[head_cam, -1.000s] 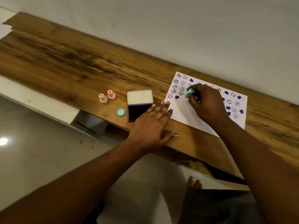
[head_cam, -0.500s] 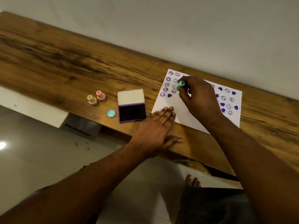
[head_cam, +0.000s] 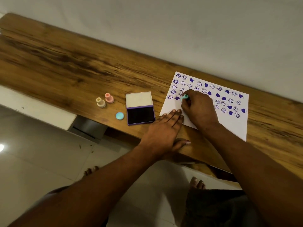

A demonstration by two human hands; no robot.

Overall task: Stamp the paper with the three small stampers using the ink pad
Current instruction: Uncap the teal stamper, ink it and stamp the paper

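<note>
A white paper (head_cam: 229, 126) covered with purple smiley and heart stamps lies on the wooden table (head_cam: 65, 66). My right hand (head_cam: 199, 110) pinches a small teal stamper (head_cam: 184, 97) and holds it down on the paper's left part, beside a heart print. My left hand (head_cam: 164, 130) lies flat with straight fingers, its fingertips on the paper's near left corner. The open purple ink pad (head_cam: 140, 115) sits left of the paper. A cream stamper (head_cam: 100, 102) and a pink stamper (head_cam: 109, 97) stand upright further left. A teal cap (head_cam: 119, 115) lies by the pad.
The table's front edge runs diagonally under my left wrist. A plain wall stands close behind the table. Below are a tiled floor (head_cam: 32, 161) and my bare feet (head_cam: 197, 183).
My right hand has carried the teal stamper a little down the paper's left part, to a spot beside the heart print. My left hand stays flat at the corner. The camera view has shifted.
</note>
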